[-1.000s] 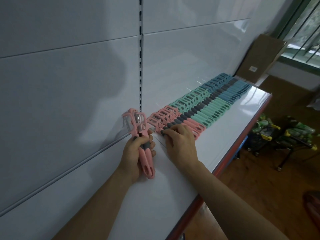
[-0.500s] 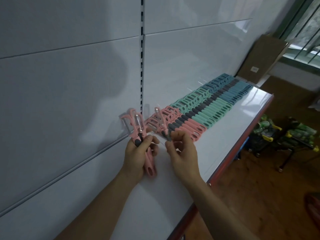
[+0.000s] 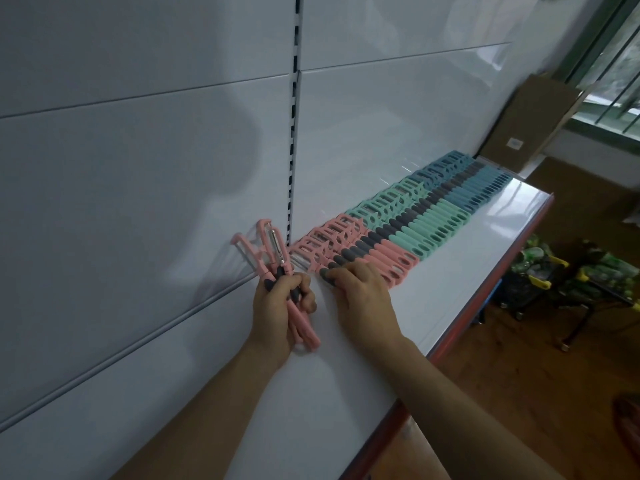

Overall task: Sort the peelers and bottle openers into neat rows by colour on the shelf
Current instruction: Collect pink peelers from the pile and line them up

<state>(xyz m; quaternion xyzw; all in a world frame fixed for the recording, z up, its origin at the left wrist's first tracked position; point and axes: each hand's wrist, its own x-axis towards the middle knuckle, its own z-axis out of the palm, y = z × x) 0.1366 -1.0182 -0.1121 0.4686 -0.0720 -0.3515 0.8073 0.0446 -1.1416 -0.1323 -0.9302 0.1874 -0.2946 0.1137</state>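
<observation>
The left grip [image 3: 277, 306] is curled round spare pink peelers [image 3: 273, 251], heads up, probably as stock kept ready. Just right of it, the right grip [image 3: 363, 299] lies flat-fingered, pressing the nearest peeler [image 3: 326, 271] snug against the pink row [image 3: 377, 247] on the shelf [image 3: 450, 282]. Beyond it run the mint row [image 3: 422, 220] and the blue row [image 3: 481, 185].

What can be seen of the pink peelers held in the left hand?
The pink peelers are a small bunch, plastic-looking, with forked heads, metal blades and dark grey grip sections. The left hand grips them mid-handle, heads tilted up, handle ends pointing down at the shelf. The exact count is unclear.
</observation>
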